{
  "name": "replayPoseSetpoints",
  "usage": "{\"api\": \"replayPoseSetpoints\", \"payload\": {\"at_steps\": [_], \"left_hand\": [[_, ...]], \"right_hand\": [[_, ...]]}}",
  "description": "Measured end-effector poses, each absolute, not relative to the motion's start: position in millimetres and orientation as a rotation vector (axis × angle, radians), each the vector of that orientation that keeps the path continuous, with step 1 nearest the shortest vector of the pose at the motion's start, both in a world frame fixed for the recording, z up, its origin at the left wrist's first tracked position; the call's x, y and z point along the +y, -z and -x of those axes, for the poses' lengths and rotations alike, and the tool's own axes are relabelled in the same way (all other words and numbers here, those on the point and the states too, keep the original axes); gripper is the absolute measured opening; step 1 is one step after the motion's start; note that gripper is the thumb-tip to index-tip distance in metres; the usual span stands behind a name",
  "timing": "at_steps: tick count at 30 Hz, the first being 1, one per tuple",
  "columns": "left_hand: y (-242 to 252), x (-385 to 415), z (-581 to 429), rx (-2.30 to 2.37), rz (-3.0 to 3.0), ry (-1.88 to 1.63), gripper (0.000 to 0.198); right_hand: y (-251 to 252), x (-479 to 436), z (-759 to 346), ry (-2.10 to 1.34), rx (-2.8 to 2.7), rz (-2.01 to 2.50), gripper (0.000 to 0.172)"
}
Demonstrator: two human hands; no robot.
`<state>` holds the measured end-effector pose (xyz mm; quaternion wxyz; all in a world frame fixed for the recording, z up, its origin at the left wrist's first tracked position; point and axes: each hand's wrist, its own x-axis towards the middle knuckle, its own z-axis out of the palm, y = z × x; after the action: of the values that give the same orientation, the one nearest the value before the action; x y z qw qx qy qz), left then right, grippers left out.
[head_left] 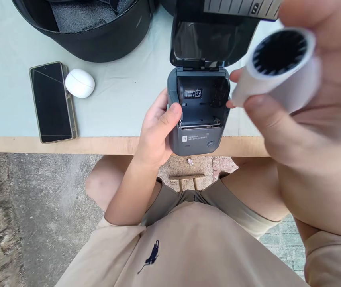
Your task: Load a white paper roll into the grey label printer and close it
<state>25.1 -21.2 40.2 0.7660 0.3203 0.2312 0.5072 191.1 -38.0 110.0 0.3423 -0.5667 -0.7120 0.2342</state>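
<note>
A dark grey label printer (196, 139) is held over the table's near edge, its black lid (206, 44) swung up and its paper compartment bare inside. My left hand (160, 131) grips the printer's left side, thumb on the rim of the compartment. Close to the camera, my right hand (302, 119) pinches a white paper roll (296, 87) with a black core, to the right of the printer and apart from its compartment. Fingertips of my right hand show behind the roll, beside the printer's right side.
A black phone (52, 103) lies at the left with a white rounded case (80, 83) against it. An unzipped black bag (110, 44) stands at the back left. Part of a black-and-white printed item (239, 7) shows at the top. The table's wooden edge (107, 145) runs across my lap.
</note>
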Motion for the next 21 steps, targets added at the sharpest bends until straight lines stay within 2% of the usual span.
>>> {"api": "replayPoseSetpoints", "payload": {"at_steps": [3,6,9,12,15,18,21], "left_hand": [[-42.0,-22.5,-25.6,0.532,-0.714,-1.091,0.024],[-42.7,-23.6,-25.8,0.561,-0.727,-1.097,0.026],[-42.0,-23.8,-25.2,0.590,-0.734,-1.096,0.027],[-41.3,-23.1,-23.1,0.577,-0.739,-1.074,0.029],[-41.6,-22.7,-21.0,0.541,-0.729,-1.054,0.029],[-42.3,-22.9,-20.9,0.523,-0.707,-1.051,0.026],[-41.9,-22.9,-22.4,0.498,-0.707,-1.075,0.025]], "right_hand": [[-109.2,-36.2,-182.9,-0.394,-1.988,1.260,0.034],[-105.4,-35.4,-179.4,-0.179,-2.142,1.405,0.019],[-102.1,-35.7,-179.3,-0.011,-2.162,1.492,0.013],[-98.8,-32.5,-178.7,-0.051,-2.183,1.533,0.008],[-94.9,-26.9,-178.9,-0.124,-2.193,1.534,0.014],[-92.3,-24.1,-182.1,-0.120,-2.212,1.427,0.015],[-91.7,-26.6,-185.0,-0.043,-2.198,1.284,0.008]]}}
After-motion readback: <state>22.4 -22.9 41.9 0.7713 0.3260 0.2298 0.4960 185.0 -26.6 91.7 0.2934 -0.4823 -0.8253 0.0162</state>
